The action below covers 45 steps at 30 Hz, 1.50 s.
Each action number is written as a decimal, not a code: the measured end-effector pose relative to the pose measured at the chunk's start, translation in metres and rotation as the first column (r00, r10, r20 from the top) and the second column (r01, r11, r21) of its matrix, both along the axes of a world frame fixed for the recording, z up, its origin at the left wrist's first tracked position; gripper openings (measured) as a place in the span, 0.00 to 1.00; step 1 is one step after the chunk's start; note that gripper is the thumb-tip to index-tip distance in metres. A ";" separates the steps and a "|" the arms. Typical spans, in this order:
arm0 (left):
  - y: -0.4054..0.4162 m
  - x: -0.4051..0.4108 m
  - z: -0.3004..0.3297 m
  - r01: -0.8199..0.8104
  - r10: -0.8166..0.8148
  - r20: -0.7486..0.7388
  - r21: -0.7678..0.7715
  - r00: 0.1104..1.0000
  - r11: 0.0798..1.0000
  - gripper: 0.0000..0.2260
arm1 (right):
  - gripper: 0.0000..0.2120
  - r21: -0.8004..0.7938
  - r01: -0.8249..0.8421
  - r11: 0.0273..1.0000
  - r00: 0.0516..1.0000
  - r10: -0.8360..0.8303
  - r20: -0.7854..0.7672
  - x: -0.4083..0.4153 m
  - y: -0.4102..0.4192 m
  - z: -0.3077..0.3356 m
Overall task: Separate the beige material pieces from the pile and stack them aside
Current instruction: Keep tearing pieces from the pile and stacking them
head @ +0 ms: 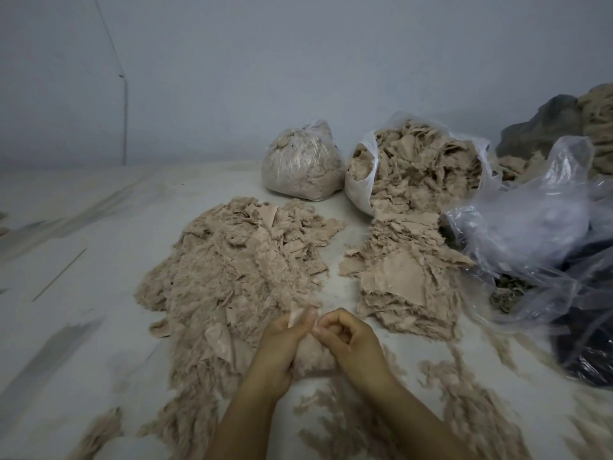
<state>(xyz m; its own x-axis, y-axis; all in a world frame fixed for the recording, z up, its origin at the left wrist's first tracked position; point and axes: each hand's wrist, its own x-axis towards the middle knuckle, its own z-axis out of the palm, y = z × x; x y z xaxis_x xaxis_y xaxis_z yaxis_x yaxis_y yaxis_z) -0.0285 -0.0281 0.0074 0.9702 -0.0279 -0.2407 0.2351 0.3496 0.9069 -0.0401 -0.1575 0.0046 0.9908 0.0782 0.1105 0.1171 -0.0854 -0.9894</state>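
Note:
A big loose pile of fuzzy beige material (232, 273) spreads over the white surface at centre left. To its right lies a flatter stack of beige pieces (401, 280). At the pile's near edge my left hand (282, 340) and my right hand (348, 340) meet, fingers curled. Between them they pinch one beige piece (313, 355); its smooth corner sticks up above my left thumb, and its fuzzy part hangs between my palms.
An open plastic bag (358, 190) full of beige scraps lies behind the stack, with a tied bag (298, 167) to its left. Crumpled clear plastic (537, 227) and dark cloth (583, 343) crowd the right side. Fluff tufts (464, 403) litter the near surface.

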 end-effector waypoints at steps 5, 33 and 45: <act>0.014 0.016 -0.004 -0.394 0.395 -0.031 0.030 0.918 0.919 0.14 | 0.05 0.163 0.240 0.957 0.963 -0.213 -0.167 0.001 -0.019 -0.010; -0.012 0.001 -0.021 -0.446 0.438 0.084 0.190 0.895 0.875 0.16 | 0.19 0.126 0.498 0.858 0.865 -0.502 0.001 0.008 0.002 -0.014; -0.028 -0.005 -0.005 -0.079 0.012 0.240 0.270 0.971 0.960 0.14 | 0.20 -0.055 0.410 0.910 0.912 -0.408 0.050 0.012 -0.003 -0.010</act>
<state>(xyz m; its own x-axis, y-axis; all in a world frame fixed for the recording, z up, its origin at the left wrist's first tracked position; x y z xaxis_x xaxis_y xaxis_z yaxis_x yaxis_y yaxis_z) -0.0334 -0.0565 0.0023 0.9986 0.0529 0.0006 -0.0050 0.0832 0.9965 -0.0283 -0.1609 -0.0054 0.9327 -0.3252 0.1558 0.0950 -0.1952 -0.9762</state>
